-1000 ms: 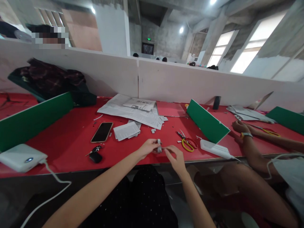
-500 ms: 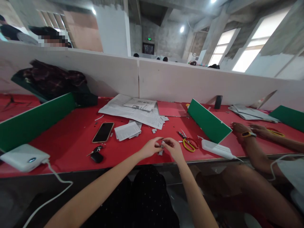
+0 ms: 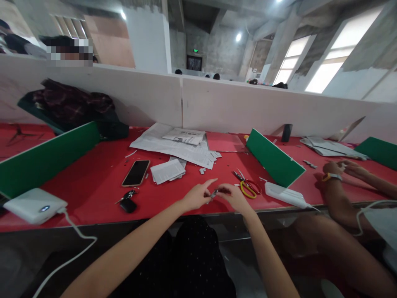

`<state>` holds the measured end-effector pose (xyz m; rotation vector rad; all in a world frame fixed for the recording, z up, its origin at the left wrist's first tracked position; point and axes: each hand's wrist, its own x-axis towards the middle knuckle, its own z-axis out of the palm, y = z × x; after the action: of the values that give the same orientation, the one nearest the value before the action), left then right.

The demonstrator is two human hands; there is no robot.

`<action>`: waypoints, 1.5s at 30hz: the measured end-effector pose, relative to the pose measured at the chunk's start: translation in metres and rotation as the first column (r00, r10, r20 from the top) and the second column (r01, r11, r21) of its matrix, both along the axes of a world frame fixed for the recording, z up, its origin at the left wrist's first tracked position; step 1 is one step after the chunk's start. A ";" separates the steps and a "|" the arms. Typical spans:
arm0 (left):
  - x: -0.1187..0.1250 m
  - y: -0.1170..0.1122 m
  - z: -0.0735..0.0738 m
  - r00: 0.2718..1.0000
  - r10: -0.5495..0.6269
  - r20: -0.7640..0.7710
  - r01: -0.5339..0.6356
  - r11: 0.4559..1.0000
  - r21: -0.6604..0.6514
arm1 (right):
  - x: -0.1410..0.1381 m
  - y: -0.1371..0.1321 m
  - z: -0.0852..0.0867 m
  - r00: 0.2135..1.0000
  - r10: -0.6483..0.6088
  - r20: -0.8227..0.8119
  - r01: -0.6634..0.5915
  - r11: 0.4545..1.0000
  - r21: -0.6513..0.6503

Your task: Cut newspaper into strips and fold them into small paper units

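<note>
1. Our left hand point(image 3: 197, 195) and right hand point(image 3: 235, 196) both pinch a small paper strip point(image 3: 214, 193), fingers nearly closed.
2. Paper slips point(image 3: 168, 171) beyond-left of our fingers look cut already; the strip probably isn't finished tbh.

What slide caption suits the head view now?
Left hand and right hand pinch a small pale piece over the red table; scissors lie nearby.
</note>
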<state>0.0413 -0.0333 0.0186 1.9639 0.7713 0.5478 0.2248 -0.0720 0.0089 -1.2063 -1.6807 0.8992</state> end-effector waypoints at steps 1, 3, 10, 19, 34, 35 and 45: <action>0.000 -0.001 0.002 1.000 -0.005 -0.021 0.006 0.999 0.046 | 0.001 -0.003 0.002 0.998 -0.005 0.055 0.002 0.999 0.044; 0.000 -0.005 0.006 0.998 -0.012 -0.060 0.020 0.991 0.134 | 0.002 -0.008 0.003 0.991 -0.032 0.132 0.016 0.992 0.123; 0.002 -0.009 0.012 0.999 -0.010 -0.040 0.015 0.992 0.122 | 0.003 -0.012 -0.005 0.986 -0.149 0.082 0.139 0.984 0.115; 0.001 -0.001 0.002 0.992 0.074 0.105 -0.040 0.954 -0.297 | -0.008 -0.010 -0.012 0.973 -0.216 -0.088 0.218 0.976 0.017; -0.014 0.009 0.003 0.992 0.094 0.084 -0.023 0.791 -0.611 | -0.017 -0.010 -0.012 0.900 -0.147 0.410 -0.037 0.912 0.408; -0.014 0.011 0.002 0.990 0.106 0.093 -0.026 0.785 -0.618 | -0.016 -0.007 -0.014 0.873 -0.141 0.467 -0.082 0.902 0.424; -0.019 0.023 -0.005 0.991 0.132 0.027 -0.087 0.782 -0.618 | -0.016 0.006 -0.030 0.793 -0.156 0.589 -0.147 0.889 0.433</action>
<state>0.0221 -0.0104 0.0138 1.2884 0.8904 0.3626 0.2083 -0.0663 -0.0212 -1.2264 -2.2364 0.0410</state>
